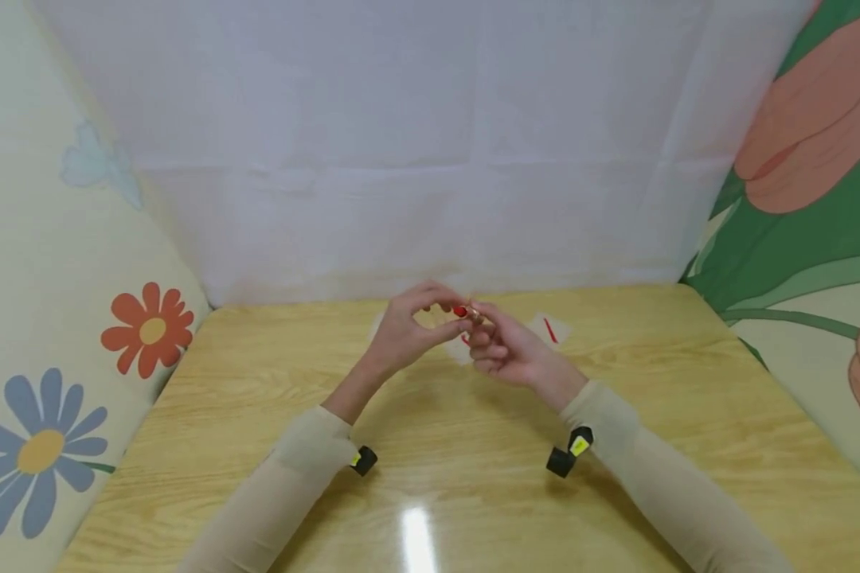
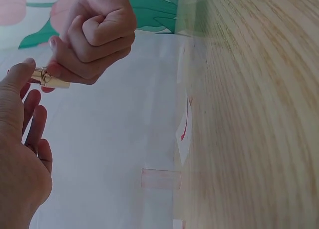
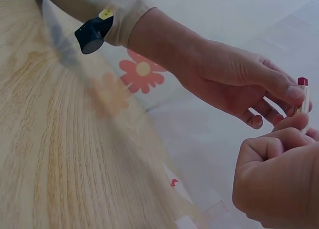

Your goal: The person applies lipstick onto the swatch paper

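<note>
A lipstick [image 1: 474, 315] with a gold tube and a bare red tip is held in the air between both hands, above the far part of the table. My right hand [image 1: 505, 346] pinches the tube's lower end, its other fingers curled in. From the other side my left hand [image 1: 408, 326] pinches the tube nearer the red end, thumb against index side. In the right wrist view the lipstick [image 3: 302, 81] stands nearly upright, red tip at top. The left wrist view shows the gold tube [image 2: 57, 83] between the left thumb and the right fingers.
On the wooden table [image 1: 459, 446], a white card [image 1: 550, 329] with a red stroke lies right of the hands. Another marked card [image 1: 460, 350] lies partly hidden behind them. A white cloth [image 1: 373, 159] hangs behind the table, with flower-patterned panels [image 1: 150, 330] at the sides.
</note>
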Demonstrator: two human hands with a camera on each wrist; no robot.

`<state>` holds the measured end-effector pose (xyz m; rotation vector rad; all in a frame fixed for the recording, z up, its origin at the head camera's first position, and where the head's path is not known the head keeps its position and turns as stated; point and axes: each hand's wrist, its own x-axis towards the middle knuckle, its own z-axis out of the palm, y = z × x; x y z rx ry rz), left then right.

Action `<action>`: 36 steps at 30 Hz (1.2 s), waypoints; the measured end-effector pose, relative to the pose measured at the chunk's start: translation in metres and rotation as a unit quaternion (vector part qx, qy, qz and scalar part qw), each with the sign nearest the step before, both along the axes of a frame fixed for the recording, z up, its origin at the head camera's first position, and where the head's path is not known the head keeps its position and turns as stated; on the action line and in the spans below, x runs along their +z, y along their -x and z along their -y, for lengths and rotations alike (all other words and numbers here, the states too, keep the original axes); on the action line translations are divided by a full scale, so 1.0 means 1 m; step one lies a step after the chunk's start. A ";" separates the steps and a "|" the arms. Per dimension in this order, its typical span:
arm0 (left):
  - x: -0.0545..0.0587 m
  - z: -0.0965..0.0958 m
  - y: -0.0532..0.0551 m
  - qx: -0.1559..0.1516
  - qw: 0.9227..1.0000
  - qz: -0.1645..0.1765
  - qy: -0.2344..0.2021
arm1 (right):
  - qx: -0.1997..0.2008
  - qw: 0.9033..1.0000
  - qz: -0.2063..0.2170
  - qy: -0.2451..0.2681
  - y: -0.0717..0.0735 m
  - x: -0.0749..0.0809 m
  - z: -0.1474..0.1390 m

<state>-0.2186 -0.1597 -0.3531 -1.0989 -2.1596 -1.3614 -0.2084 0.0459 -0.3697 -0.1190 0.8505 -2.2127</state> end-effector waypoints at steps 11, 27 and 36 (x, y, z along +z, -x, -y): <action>0.003 -0.001 -0.005 -0.010 1.000 0.015 -0.022 | 0.027 0.998 -0.019 0.055 -0.004 -0.002 0.000; 0.009 -0.002 -0.008 -0.017 0.998 0.045 -0.045 | 0.021 0.983 -0.096 0.158 -0.004 -0.003 -0.001; 0.012 -0.002 -0.009 -0.034 0.996 0.054 -0.068 | 0.010 0.983 -0.125 0.132 -0.005 0.002 -0.001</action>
